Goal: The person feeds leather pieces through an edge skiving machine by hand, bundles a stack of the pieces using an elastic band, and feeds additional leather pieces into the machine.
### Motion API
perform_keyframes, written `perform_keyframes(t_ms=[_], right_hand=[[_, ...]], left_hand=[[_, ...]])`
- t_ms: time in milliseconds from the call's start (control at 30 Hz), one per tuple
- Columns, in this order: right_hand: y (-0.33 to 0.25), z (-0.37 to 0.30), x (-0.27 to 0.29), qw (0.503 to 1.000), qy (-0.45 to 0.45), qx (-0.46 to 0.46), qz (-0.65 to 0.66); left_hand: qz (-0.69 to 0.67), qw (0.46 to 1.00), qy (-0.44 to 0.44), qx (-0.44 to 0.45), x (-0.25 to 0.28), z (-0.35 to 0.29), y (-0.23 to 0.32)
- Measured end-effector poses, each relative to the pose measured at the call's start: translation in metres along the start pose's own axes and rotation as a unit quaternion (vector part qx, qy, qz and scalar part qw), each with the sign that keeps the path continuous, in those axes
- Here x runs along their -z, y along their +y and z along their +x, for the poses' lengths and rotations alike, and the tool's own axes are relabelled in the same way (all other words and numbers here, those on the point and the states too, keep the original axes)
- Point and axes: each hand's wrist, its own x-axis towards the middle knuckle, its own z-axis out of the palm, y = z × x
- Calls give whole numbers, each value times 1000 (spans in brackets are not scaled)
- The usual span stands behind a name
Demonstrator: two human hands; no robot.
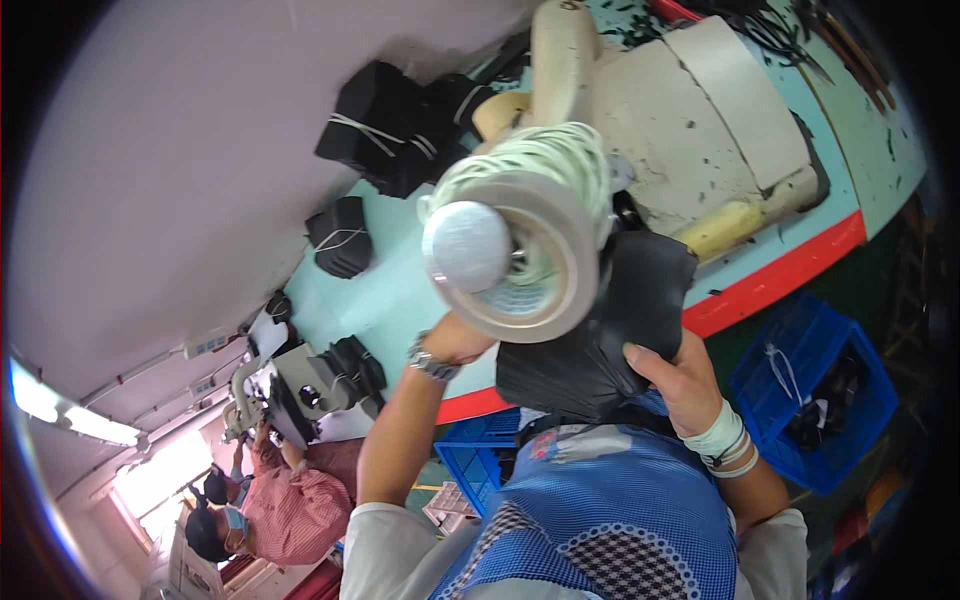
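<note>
left hand (460, 340) half-hidden behind pale ring (576, 265), fingers unclear; right hand (690, 392) pinching black stack (622, 340), fingertips hidden

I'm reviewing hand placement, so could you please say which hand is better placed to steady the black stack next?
Probably the right hand: it visibly grips the black stack, thumb on top. The left hand is partly hidden behind the pale ring, so its hold is unclear.
</note>
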Motion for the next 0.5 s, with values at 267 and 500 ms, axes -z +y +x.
perform_keyframes(t_ms=[267,500], right_hand=[[-1,1,0,999,4,26,-23],[0,-1,0,996,32,58,-55]], left_hand=[[32,999,7,-11,9,1,-9],[97,995,27,-22,13,3,-11]])
